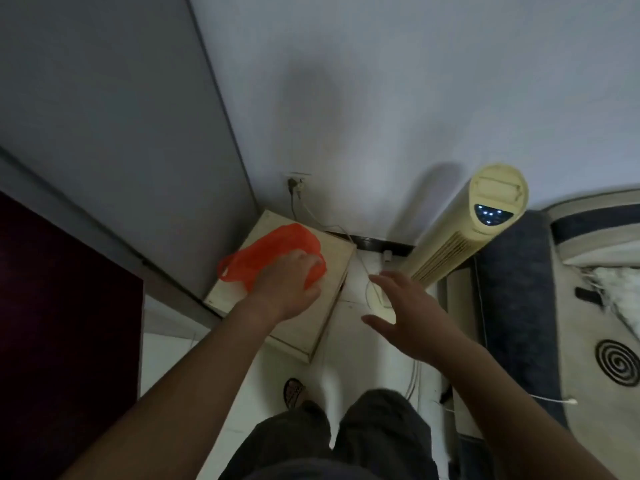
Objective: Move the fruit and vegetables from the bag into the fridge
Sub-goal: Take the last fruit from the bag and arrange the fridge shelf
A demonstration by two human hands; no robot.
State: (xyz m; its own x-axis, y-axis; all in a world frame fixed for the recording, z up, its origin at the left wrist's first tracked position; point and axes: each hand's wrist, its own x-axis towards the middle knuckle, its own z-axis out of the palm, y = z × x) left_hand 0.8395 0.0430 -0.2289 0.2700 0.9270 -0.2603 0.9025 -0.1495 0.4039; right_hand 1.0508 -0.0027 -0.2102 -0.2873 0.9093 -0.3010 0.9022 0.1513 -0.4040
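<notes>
The orange bag [273, 252] lies on top of a low cream box [304, 320] in the corner. My left hand [291, 282] rests on the bag with its fingers curled over the near side — I cannot tell if it has a real hold. My right hand [408, 313] is open with fingers spread, to the right of the box, touching nothing.

I think the bag is thin, soft and slippery plastic. It looks rather flat, so I guess it is light, but I cannot see any food inside. The loop handles at the left end of the box look like the best place to hold — squeezing the middle could squash soft fruit.

A tall cream fan [478, 220] stands just right of the box, and loose white cords [372, 289] lie on the floor between them. These could snag a foot. I cannot see a fridge.
</notes>
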